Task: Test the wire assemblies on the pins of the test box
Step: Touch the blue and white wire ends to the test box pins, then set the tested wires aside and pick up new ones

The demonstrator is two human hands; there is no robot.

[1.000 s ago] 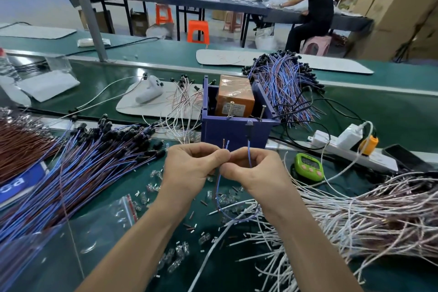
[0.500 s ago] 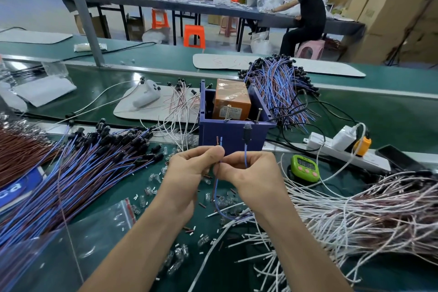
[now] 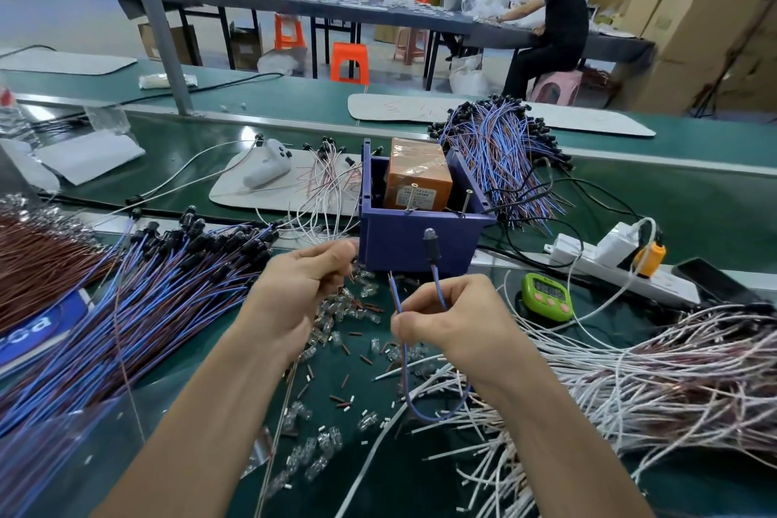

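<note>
Left hand (image 3: 300,286): fingers curled inward, contents of the grip hidden. Orange box (image 3: 416,177) inside the test box (image 3: 403,240): label print too small to read. Green timer (image 3: 546,295): display blurred. Blue wire bundle (image 3: 126,307) cut off at the left edge, white wire pile (image 3: 630,370) at the right.

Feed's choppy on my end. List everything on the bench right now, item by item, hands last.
test box: one, blue, bench centre
pins: two, metal, box's front rim
orange block: one, inside the box
wire assembly: one, blue with black-sleeved tip, before the box
blue wire pile: one, left of box
blue wire bundle: one, behind box, right
brown wires: one pile, far left
white wires: one pile, right
clear small parts: many, scattered near the hands
timer: one, green, right of box
power strip: one, white, right
phone: one, black, far right
left hand: one, fingers curled, contents unclear
right hand: one, pinches the wire assembly
</note>
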